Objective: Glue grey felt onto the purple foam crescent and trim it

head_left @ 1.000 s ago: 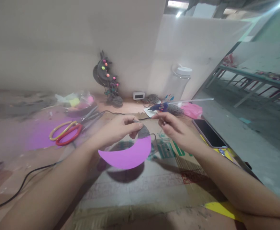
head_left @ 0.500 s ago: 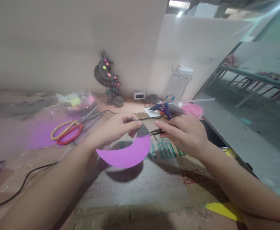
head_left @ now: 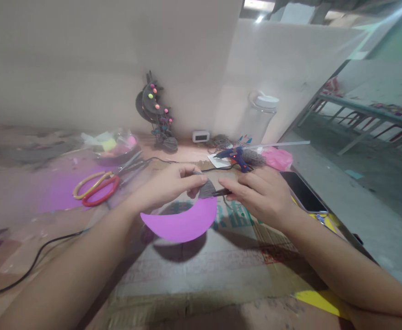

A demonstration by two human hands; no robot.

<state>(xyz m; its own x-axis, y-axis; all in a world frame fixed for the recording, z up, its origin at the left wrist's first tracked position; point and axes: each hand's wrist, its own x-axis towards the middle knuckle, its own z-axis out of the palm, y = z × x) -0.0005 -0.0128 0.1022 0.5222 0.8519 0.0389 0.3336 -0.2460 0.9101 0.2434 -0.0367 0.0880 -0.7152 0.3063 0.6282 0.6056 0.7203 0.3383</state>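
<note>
My left hand (head_left: pixel 173 185) pinches the upper tip of a purple crescent-shaped paper cutout (head_left: pixel 183 222) and holds it above the cardboard. The tip of the crescent is wrapped in grey yarn (head_left: pixel 206 189). My right hand (head_left: pixel 261 195) is closed on a dark strand of that yarn (head_left: pixel 220 193), right beside the wrapped tip. A blue glue gun (head_left: pixel 233 156) lies just behind my right hand.
Red and yellow scissors (head_left: pixel 96 189) lie on a purple sheet at the left. A phone (head_left: pixel 302 190) rests at the right table edge. A black cable (head_left: pixel 36 261) runs along the left. A finished dark crescent ornament (head_left: pixel 153 110), a clear jar (head_left: pixel 261 119) and a pink bag (head_left: pixel 276 158) stand at the back.
My right hand came from near the glue gun to the crescent's tip and took hold of the yarn strand. My left hand kept the crescent almost still.
</note>
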